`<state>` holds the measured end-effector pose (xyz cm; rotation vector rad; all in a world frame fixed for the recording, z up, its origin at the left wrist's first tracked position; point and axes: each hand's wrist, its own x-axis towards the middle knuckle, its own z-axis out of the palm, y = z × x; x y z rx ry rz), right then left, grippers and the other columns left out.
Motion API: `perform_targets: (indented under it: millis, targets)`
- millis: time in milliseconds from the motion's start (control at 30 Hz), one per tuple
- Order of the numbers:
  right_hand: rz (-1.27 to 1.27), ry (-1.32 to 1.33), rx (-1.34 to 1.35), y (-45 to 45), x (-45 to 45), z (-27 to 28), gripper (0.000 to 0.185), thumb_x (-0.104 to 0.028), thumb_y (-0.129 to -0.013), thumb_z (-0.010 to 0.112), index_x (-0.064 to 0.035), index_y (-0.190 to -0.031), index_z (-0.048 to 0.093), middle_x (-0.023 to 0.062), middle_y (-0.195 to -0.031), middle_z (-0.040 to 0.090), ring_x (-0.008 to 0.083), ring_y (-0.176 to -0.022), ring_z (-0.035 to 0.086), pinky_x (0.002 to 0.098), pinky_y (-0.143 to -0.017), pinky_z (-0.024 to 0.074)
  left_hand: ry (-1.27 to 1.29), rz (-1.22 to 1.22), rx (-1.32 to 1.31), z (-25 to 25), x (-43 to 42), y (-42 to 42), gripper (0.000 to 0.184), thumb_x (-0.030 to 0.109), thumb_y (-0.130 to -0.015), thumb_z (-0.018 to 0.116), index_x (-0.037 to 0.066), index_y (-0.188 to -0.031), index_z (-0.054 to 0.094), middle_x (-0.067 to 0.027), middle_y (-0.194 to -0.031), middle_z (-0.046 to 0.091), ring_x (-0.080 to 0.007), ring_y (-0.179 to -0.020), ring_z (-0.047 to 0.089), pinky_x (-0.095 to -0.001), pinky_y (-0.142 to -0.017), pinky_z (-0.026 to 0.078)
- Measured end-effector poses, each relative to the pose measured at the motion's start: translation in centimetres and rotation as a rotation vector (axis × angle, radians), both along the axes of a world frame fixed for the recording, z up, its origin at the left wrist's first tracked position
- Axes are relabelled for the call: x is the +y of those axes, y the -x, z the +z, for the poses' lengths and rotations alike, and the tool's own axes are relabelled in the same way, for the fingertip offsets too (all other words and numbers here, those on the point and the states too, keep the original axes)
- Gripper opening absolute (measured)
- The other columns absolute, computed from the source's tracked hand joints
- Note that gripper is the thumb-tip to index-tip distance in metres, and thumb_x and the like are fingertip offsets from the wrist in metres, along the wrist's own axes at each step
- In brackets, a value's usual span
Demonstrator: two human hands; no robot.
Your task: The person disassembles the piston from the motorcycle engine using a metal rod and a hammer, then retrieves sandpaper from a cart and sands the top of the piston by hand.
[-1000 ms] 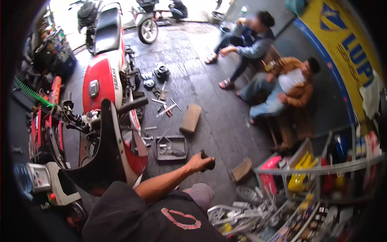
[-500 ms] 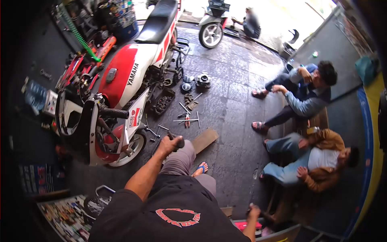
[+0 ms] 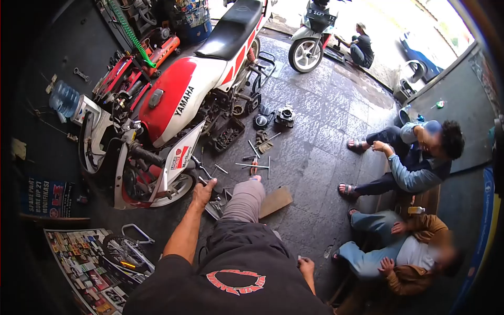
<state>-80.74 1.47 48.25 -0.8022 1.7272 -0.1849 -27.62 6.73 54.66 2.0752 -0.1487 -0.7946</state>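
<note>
My left hand point(image 3: 203, 194) is closed, low beside the front wheel point(image 3: 180, 191) of a red and white motorcycle point(image 3: 176, 102). A dark shape shows by its fingers and a metal end juts past it; I cannot make out what it holds. My right hand point(image 3: 306, 266) hangs at my right side with fingers curled; what is in them, if anything, is unclear. Ahead of my knee, pliers point(image 3: 254, 167) and a T-handle wrench point(image 3: 268, 169) lie on the floor, with a parts tray point(image 3: 229, 134) beyond.
A wooden board point(image 3: 275, 202) lies by my leg. Engine parts point(image 3: 285, 116) sit on the floor. Two people sit on a bench point(image 3: 428, 197) at right; another person point(image 3: 362, 48) squats by a scooter point(image 3: 306, 52). A sticker-covered surface point(image 3: 79, 268) is at lower left.
My left hand has moved left and slightly down, nearer the front wheel. My right hand has come up and inward from the red item at lower right. The view has shifted.
</note>
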Motion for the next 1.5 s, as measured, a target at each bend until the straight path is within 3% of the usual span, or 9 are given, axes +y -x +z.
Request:
perform_targets:
  millis: [100,333,400,500,667,767,1100,1267,1500]
  targets:
    - [0.103,0.041,0.083,-2.7,-1.7,2.8,0.016,-0.011,-0.088,0.069,-0.0014,-0.102,0.068,0.0059,-0.075,0.064,0.0158,-0.056,0.060,0.0310,-0.048,0.0511,0.016,-0.012,0.099,-2.5,-4.1,-2.6,0.063,0.055,-0.081,0.074,-0.005,-0.099,0.072,-0.0173,-0.093,0.073,-0.0235,-0.088,0.068,-0.0359,-0.081,0.052]
    - [-0.470,-0.017,0.281,-2.7,-10.8,-3.1,0.016,-0.010,-0.086,0.068,-0.0014,-0.099,0.069,0.0065,-0.073,0.061,0.0186,-0.057,0.058,0.0322,-0.048,0.0473,0.478,0.071,0.449,-9.7,-17.5,-9.7,0.058,0.061,-0.096,0.056,0.005,-0.092,0.070,-0.0051,-0.083,0.070,-0.0165,-0.069,0.067,-0.0300,-0.066,0.055]
    - [-0.273,0.506,0.310,-1.8,-16.0,-7.5,0.016,-0.010,-0.087,0.067,0.0003,-0.100,0.068,0.0067,-0.074,0.060,0.0173,-0.057,0.056,0.0311,-0.048,0.0444,0.466,0.163,0.551,-11.5,-19.5,-10.9,0.058,0.057,-0.103,0.044,0.005,-0.092,0.070,-0.0055,-0.082,0.070,-0.0177,-0.068,0.066,-0.0299,-0.066,0.054]
    - [0.032,0.548,0.213,-15.2,-25.8,3.6,0.021,-0.006,-0.089,0.063,0.0033,-0.107,0.067,0.0037,-0.076,0.060,0.0098,-0.058,0.052,0.0262,-0.049,0.0407,0.475,0.228,0.589,-10.0,-21.5,-11.8,0.055,0.052,-0.101,0.047,0.004,-0.090,0.072,-0.0067,-0.082,0.070,-0.0170,-0.075,0.068,-0.0321,-0.071,0.053]
    - [0.440,0.363,-0.134,-34.4,-36.8,5.2,0.018,-0.008,-0.094,0.063,0.0044,-0.107,0.067,0.0044,-0.088,0.066,0.0106,-0.077,0.059,0.0262,-0.071,0.0484,0.604,0.365,0.660,-14.0,-22.3,-12.9,0.047,0.041,-0.102,0.049,-0.002,-0.103,0.068,-0.0114,-0.093,0.072,-0.0228,-0.081,0.072,-0.0361,-0.071,0.061]
    - [0.514,0.173,-0.235,-44.7,-38.7,-2.0,0.017,-0.008,-0.093,0.065,0.0049,-0.104,0.067,0.0065,-0.089,0.067,0.0118,-0.076,0.060,0.0265,-0.070,0.0495,0.532,0.409,0.621,-19.2,-22.3,-13.8,0.044,0.038,-0.103,0.048,-0.003,-0.107,0.065,-0.0120,-0.099,0.071,-0.0230,-0.085,0.071,-0.0350,-0.073,0.061]
    - [0.279,-0.283,-0.611,-62.2,-33.6,-45.3,0.015,-0.011,-0.092,0.071,-0.0020,-0.103,0.066,0.0026,-0.088,0.067,0.0110,-0.074,0.060,0.0247,-0.066,0.0481,0.479,0.298,0.382,-51.6,-21.7,-19.5,0.033,0.031,-0.101,0.049,0.002,-0.107,0.063,-0.0088,-0.102,0.067,-0.0190,-0.099,0.065,-0.0328,-0.091,0.052]
    - [0.493,-0.132,-0.627,-65.0,-32.8,-57.0,0.013,-0.011,-0.094,0.067,-0.0004,-0.100,0.065,0.0007,-0.083,0.064,0.0079,-0.070,0.056,0.0237,-0.064,0.0462,0.656,0.553,0.360,-62.1,-18.6,-20.1,0.038,0.037,-0.101,0.046,0.003,-0.106,0.062,-0.0108,-0.100,0.068,-0.0270,-0.083,0.070,-0.0420,-0.076,0.058]
    - [0.937,0.401,-0.431,-65.7,-34.2,-63.2,0.026,-0.023,-0.089,0.063,0.0018,-0.096,0.066,0.0116,-0.081,0.069,0.0206,-0.075,0.065,0.0351,-0.072,0.0507,0.856,0.842,0.419,-63.0,-15.8,-17.9,0.046,0.046,-0.099,0.043,0.005,-0.106,0.064,-0.0117,-0.098,0.069,-0.0322,-0.082,0.069,-0.0450,-0.073,0.058]
